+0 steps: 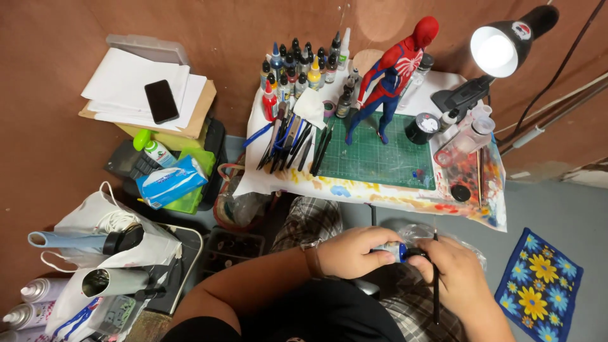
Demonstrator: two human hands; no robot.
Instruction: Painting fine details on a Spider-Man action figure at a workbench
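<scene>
The left hand (352, 252) is curled tight around a small blue-and-white paint bottle (394, 251), which sits low in the lap, near the middle of the view and below the near edge of the table. The right hand (457, 273) pinches the bottle's black cap end (415, 254) with thumb and forefinger while also trapping a thin black-handled paintbrush (436, 278) against the palm, its shaft running near to far. As a judgement, twisting with a brush in the same hand could let the brush slip or flick, and a sudden release of the cap could spill paint onto the plaid shorts (310, 221) or the crinkled clear plastic bag (423, 233) just beyond the knuckles. Room here is narrow: the paint-stained white table cover (354, 189) overhangs just beyond the hands. Farther off, on the green cutting mat (380, 158), a red-and-blue standing action figure (392, 76) looks top-heavy, with a fan of brushes and pens (291, 142) to its left and a crowd of small dropper bottles (297, 63) behind; a knock to the table could topple them. A lit black desk lamp (500, 47) leans in at far right.
</scene>
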